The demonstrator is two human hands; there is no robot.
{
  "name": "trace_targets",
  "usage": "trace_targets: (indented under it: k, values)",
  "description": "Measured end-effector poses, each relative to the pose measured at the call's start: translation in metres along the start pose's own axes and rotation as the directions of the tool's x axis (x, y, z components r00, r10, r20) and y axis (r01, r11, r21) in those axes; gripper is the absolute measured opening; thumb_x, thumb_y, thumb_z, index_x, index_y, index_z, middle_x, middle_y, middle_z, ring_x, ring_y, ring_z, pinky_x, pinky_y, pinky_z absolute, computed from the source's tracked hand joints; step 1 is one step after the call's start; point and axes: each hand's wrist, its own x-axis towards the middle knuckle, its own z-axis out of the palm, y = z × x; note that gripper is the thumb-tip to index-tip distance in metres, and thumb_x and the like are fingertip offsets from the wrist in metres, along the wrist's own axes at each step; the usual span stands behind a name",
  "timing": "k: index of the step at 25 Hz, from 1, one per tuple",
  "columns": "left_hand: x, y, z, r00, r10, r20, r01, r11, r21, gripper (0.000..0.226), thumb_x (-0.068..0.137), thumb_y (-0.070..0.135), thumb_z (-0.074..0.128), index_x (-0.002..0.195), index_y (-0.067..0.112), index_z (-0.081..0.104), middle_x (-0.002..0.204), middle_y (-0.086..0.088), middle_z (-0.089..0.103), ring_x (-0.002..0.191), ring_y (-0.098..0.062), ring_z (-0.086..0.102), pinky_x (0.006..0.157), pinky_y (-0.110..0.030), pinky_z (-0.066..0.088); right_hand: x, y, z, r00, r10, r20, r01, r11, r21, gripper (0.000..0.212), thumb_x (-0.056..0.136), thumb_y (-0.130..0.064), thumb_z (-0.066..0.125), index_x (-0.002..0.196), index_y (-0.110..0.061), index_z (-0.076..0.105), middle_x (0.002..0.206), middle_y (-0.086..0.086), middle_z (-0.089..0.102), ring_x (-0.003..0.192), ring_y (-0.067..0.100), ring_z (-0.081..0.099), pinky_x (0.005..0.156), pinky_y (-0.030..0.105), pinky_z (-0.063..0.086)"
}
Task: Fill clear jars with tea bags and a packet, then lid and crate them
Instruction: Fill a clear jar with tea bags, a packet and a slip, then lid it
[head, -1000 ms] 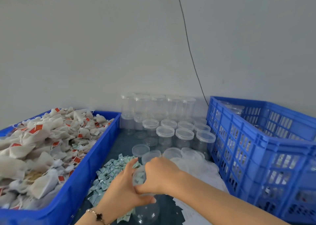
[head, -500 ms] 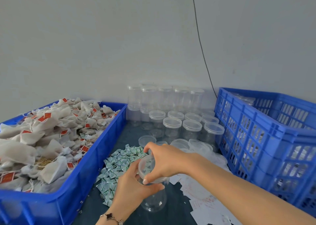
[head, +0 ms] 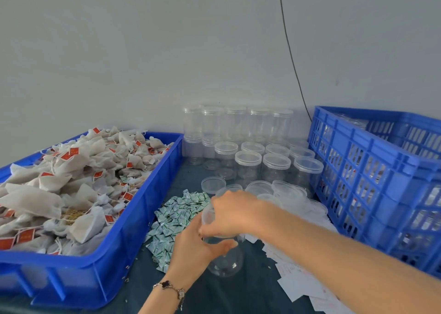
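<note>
1. We see the left hand (head: 191,249) gripping a clear jar (head: 224,256) at the front of the dark table (head: 238,297); its fingers curl round the jar's body, and the thumb lies across the near side. A bracelet (head: 170,287) sits on this wrist.
2. The right hand (head: 235,214) grips the top of the same jar, with curled fingers closed over the rim – we cannot tell whether a lid is under the palm.
3. The jar stands upright on the table, just right of a heap of small green-and-white packets (head: 176,212) and left of scattered white paper slips (head: 300,280). It appears to hold nothing.
4. A shallow blue tray (head: 133,220) at the left is piled with white tea bags (head: 71,177) bearing red tags.
5. Behind the hands, lidded clear jars (head: 248,161) stand in rows against the wall – the back ones are stacked two high.
6. Loose clear lids (head: 213,184) lie between those rows and the hands.
7. A slatted blue crate (head: 372,170) stands at the right; we can make out jars through its side openings
</note>
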Motion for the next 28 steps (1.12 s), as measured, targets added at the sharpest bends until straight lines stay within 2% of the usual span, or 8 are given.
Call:
trace_targets:
  k: [3,5,10,15,18,20,24,28]
  values:
    - [0.004,0.0,-0.004,0.999,0.009,0.04,-0.011,0.999,0.045,0.068,0.038,0.054,0.083,0.1,0.038,0.06,0.089,0.019,0.07,0.085,0.008,0.063,0.067,-0.008,0.046,-0.004,0.017,-0.022,0.932,-0.264,0.249,0.211,0.952,0.221,0.055,0.071,-0.014,0.071,0.121,-0.028,0.055,0.13,-0.002,0.049,0.122,0.021,0.044,0.099,0.041,0.042]
    - [0.005,-0.001,-0.004,0.999,0.015,0.041,-0.017,0.998,0.063,0.068,0.037,0.06,0.08,0.096,0.03,0.063,0.088,0.011,0.071,0.083,0.003,0.064,0.068,-0.015,0.05,-0.006,0.011,-0.023,0.937,-0.325,0.125,0.266,0.899,0.347,0.044,0.076,-0.023,0.071,0.118,-0.027,0.059,0.136,-0.002,0.046,0.132,0.018,0.034,0.109,0.038,0.029]
    - [0.004,0.001,-0.007,0.996,0.022,0.083,-0.024,1.0,0.014,0.064,0.039,0.057,0.081,0.098,0.041,0.062,0.096,0.013,0.071,0.095,-0.004,0.065,0.081,-0.024,0.053,0.001,-0.011,-0.008,1.0,0.008,-0.006,-0.009,0.98,-0.197,0.071,0.081,-0.074,0.038,0.123,-0.019,0.054,0.113,0.008,0.059,0.102,0.029,0.057,0.068,0.034,0.04]
    - [0.008,0.0,-0.015,0.987,-0.005,0.163,0.01,0.999,-0.031,0.079,0.049,0.036,0.094,0.116,0.035,0.053,0.114,0.022,0.063,0.112,0.003,0.057,0.09,-0.008,0.043,0.002,0.014,-0.055,0.964,-0.26,-0.059,0.265,0.958,0.114,0.061,0.064,-0.022,0.078,0.111,-0.035,0.043,0.108,-0.001,0.037,0.083,0.018,0.052,0.056,0.029,0.044]
    - [0.008,0.001,-0.014,0.986,-0.022,0.166,0.026,0.999,-0.021,0.107,0.047,0.036,0.091,0.141,0.018,0.041,0.134,0.01,0.052,0.125,-0.002,0.048,0.106,-0.019,0.035,0.002,0.05,-0.075,0.932,-0.047,-0.359,0.159,0.944,0.288,0.066,0.062,-0.038,0.077,0.117,-0.038,0.039,0.106,0.0,0.033,0.075,0.016,0.052,0.056,0.027,0.038]
    - [0.005,0.002,-0.012,0.985,-0.009,0.175,0.008,1.0,0.007,0.108,0.053,0.032,0.091,0.144,0.017,0.037,0.138,0.009,0.05,0.126,-0.001,0.046,0.102,-0.012,0.034,0.004,0.082,-0.052,0.952,0.113,-0.286,-0.041,0.968,0.247,0.069,0.065,-0.046,0.074,0.122,-0.028,0.039,0.101,-0.002,0.044,0.078,0.016,0.055,0.058,0.029,0.042]
    - [0.004,0.005,-0.011,0.985,0.007,0.174,-0.018,0.998,0.063,0.105,0.054,0.039,0.091,0.143,0.021,0.037,0.138,0.014,0.048,0.124,0.002,0.045,0.095,-0.005,0.034,0.012,0.116,0.015,0.946,0.314,-0.08,-0.217,0.796,0.565,0.089,0.073,-0.062,0.065,0.137,-0.017,0.022,0.135,0.008,0.04,0.12,0.026,0.044,0.088,0.035,0.044]
    - [0.016,0.021,-0.025,0.977,0.018,0.211,-0.059,0.98,0.192,0.09,0.045,0.058,0.085,0.119,0.037,0.04,0.118,0.027,0.048,0.106,0.013,0.049,0.082,-0.001,0.038,0.025,0.104,0.034,0.966,0.222,-0.131,-0.146,0.888,0.436,0.086,0.082,-0.055,0.06,0.148,-0.026,0.014,0.157,0.009,0.009,0.144,0.03,0.01,0.113,0.048,0.021]
